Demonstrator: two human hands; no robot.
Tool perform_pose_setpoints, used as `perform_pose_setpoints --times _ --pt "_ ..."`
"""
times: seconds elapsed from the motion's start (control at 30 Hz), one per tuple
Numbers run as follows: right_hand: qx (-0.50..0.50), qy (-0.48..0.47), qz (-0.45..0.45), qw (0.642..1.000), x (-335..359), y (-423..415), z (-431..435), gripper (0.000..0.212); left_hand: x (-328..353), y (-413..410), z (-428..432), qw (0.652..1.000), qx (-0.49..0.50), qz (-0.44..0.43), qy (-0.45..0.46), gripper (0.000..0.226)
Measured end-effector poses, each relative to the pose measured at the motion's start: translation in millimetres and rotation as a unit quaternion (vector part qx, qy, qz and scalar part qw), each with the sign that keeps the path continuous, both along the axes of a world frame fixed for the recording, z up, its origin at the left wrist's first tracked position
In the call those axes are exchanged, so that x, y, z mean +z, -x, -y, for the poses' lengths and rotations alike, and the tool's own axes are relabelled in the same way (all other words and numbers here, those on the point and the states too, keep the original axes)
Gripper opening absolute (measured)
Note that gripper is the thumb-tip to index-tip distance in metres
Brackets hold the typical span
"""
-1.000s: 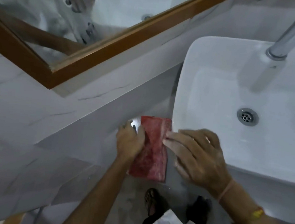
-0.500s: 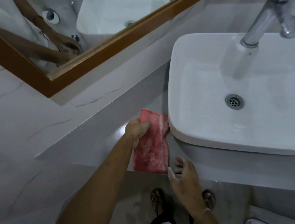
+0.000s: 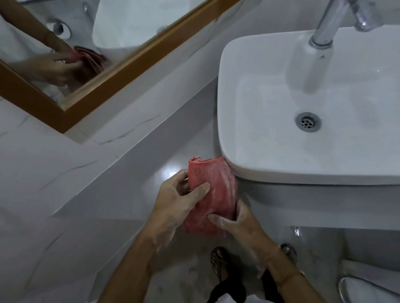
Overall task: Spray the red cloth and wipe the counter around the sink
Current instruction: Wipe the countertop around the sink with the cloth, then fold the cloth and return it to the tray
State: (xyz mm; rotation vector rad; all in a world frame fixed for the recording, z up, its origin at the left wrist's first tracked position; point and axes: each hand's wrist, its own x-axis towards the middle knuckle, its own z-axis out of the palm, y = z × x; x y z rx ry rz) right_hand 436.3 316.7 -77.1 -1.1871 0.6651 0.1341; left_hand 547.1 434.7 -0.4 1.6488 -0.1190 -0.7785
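Now both hands are on the red cloth (image 3: 211, 197), where half a second back only the left one had it and the right hung below the tabletop edge. The left hand (image 3: 175, 209) grips the cloth's left side, thumb across the front and fingers (image 3: 184, 182) curled behind it. The right hand (image 3: 241, 222) has come up and closed on the lower right corner, thumb pressed against the fabric. The cloth is no longer lying flat on the tabletop (image 3: 144, 171); it is lifted and bunched into a loose fold between the two hands, its top edge just beside the front left corner of the white sink (image 3: 225, 93). Whether it touches the sink I cannot tell. In the mirror (image 3: 42, 105) the hands and the cloth show again. The faucet (image 3: 326, 25) stands at the back of the basin.
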Motion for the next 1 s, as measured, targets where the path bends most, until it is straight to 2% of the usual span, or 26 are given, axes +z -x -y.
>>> perform_pose_setpoints --times 0.13,0.17,0.3,0.4,0.6,0.67,0.77,0.9,1.0 --pt "-0.012 -0.029 0.006 0.999 10.8 20.0 7.0 0.044 18.8 3.3 9.1 1.0 -0.025 0.017 0.005 0.028" --pt "-0.01 -0.037 0.009 0.999 14.8 27.7 9.1 0.042 23.4 4.2 10.6 0.999 -0.034 0.016 0.009 0.032" --pt "-0.048 -0.069 0.014 0.996 34.6 74.1 26.0 0.059 34.6 20.8 24.8 0.997 -0.072 -0.025 0.032 0.04" --pt "-0.073 -0.067 0.033 0.995 50.0 116.7 38.8 0.059 43.3 42.9 50.0 0.99 -0.127 -0.052 0.045 0.045" --pt "-0.246 -0.013 0.04 0.968 65.0 219.9 64.0 0.059 60.4 116.0 145.3 0.954 -0.291 -0.051 0.057 0.026" --pt "-0.324 0.0 0.032 0.945 65.4 260.2 68.9 0.058 67.3 151.1 181.2 0.933 -0.35 -0.048 0.064 0.023" --pt "-0.43 -0.029 0.053 0.901 68.7 319.3 73.6 0.055 75.7 216.1 230.9 0.899 -0.433 -0.037 0.047 0.021" --pt "-0.557 -0.047 0.08 0.826 71.7 391.4 80.2 0.062 87.7 315.5 288.2 0.846 -0.531 -0.029 0.04 0.018" --pt "-0.635 -0.035 0.093 0.766 82.8 439.2 92.5 0.055 99.8 385.1 327.7 0.805 -0.59 -0.016 0.055 0.016"
